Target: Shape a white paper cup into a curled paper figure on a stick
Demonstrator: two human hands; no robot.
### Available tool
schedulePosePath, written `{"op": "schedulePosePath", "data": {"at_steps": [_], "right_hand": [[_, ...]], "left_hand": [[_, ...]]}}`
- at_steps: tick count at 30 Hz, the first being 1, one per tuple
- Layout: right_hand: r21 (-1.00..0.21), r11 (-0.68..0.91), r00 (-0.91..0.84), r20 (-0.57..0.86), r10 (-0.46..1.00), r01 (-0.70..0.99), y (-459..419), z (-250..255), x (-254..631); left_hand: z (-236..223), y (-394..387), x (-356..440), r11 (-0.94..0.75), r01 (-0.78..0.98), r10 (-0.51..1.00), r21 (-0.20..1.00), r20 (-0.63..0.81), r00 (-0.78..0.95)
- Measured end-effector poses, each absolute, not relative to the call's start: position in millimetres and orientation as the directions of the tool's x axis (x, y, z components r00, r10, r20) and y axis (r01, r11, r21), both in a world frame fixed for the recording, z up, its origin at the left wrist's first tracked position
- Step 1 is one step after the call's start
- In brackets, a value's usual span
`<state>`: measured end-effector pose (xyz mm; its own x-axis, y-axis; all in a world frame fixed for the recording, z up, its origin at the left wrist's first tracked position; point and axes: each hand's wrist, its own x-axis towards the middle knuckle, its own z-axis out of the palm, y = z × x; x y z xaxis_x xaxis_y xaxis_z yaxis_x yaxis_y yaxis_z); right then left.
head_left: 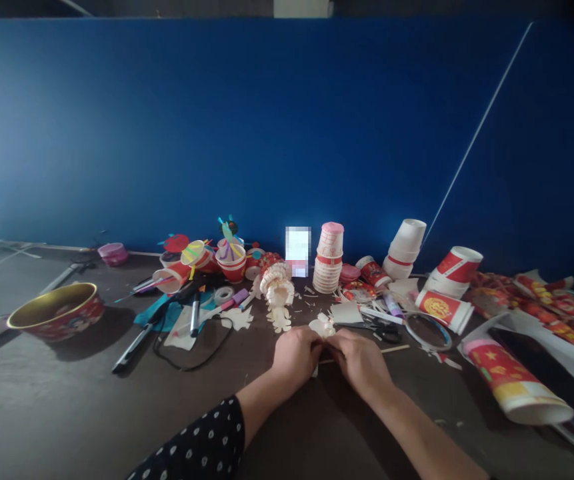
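Observation:
Close together over the middle of the dark table, my left hand [294, 359] and my right hand [359, 363] both pinch a small white paper cutout [323, 325]. Its scalloped upper part shows above my fingertips; the rest is hidden by them. Just beyond my left hand lies a craft figure [277, 287] made of white, petal-like paper pieces. A thin wooden stick [395, 349] sticks out past my right hand. Black scissors [379, 328] lie just behind that hand, beside white paper scraps [345, 312].
Stacked paper cups [327, 270] stand at the back, before a blue partition [287, 133]. On the left are a gold-rimmed bowl [61, 310], a marker [195, 315] and decorated cups [231, 265]. To the right lie a tape roll [429, 332], a red cup [517, 380] and a dark phone-like slab [557, 373].

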<state>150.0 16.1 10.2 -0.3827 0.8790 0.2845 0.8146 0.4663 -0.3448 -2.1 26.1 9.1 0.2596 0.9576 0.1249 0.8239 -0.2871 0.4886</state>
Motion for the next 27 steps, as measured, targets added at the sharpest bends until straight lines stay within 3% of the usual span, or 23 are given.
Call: {"op": "schedulePosePath", "data": {"at_steps": [10, 27], "right_hand": [[-0.422, 0.467, -0.375, 0.285, 0.882, 0.777, 17.4, 5.8, 150.0], [-0.428, 0.450, -0.341, 0.308, 0.888, 0.784, 15.6, 4.3, 147.3]], "left_hand": [[4.7, 29.8, -7.1, -0.412, 0.765, 0.911, 0.494, 0.199, 0.362], [0.3, 30.0, -4.8, -0.314, 0.802, 0.949, 0.508, 0.185, 0.254]]}}
